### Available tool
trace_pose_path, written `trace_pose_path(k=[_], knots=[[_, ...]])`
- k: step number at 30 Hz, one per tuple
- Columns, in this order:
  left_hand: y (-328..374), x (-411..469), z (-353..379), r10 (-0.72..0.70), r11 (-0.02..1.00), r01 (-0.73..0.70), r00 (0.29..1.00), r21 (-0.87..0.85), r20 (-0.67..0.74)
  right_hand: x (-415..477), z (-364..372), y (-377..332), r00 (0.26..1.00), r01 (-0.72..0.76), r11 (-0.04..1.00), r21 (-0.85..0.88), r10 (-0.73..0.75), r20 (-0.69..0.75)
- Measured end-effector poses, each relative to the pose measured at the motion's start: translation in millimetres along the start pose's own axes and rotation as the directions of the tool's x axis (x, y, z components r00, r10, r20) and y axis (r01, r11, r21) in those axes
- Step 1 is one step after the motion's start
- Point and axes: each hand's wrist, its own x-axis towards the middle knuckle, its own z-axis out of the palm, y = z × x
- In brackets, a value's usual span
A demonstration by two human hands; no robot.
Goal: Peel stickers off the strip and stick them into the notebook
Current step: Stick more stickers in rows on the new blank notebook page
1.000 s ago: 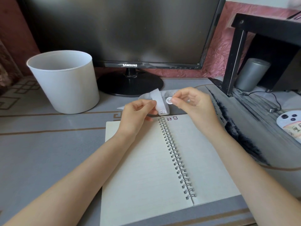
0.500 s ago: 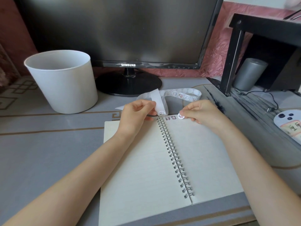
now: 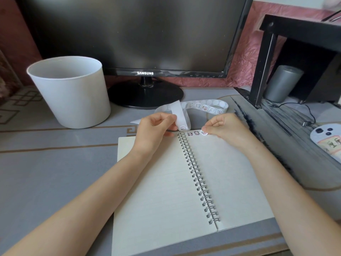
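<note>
An open spiral notebook lies on the grey desk in front of me. Two small stickers sit at the top of its right page, beside the spiral. My left hand pinches a white sticker strip that loops away behind both hands, with several cartoon stickers on it. My right hand holds a round sticker at its fingertips, down on the right page's top edge next to the two stickers.
A white bucket stands at the back left. A black monitor with a round base fills the back. A black shelf with a grey cylinder, a cable and a phone are at the right.
My right hand moved down from beside the strip to the right page's top edge, carrying the round sticker. The left hand stayed put with the strip.
</note>
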Motion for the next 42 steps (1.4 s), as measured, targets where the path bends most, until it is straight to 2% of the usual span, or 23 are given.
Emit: trace_pose_path(k=[11, 29, 42], knots=[[-0.1, 0.3, -0.2, 0.002, 1.000, -0.002, 1.000, -0.006, 0.008, 1.0, 0.7, 2.0, 0.999, 0.036, 0.999, -0.030, -0.036, -0.008], [-0.9, 0.2, -0.4, 0.007, 1.000, -0.007, 1.000, -0.006, 0.013, -5.0, -4.9, -4.1, 0.999, 0.024, 0.998, 0.065, -0.026, 0.032], [-1.0, 1.0, -0.3, 0.003, 1.000, -0.003, 1.000, 0.000, 0.009, -2.3, 0.6, -1.4, 1.000, 0.021, 1.000, -0.001, -0.021, 0.011]])
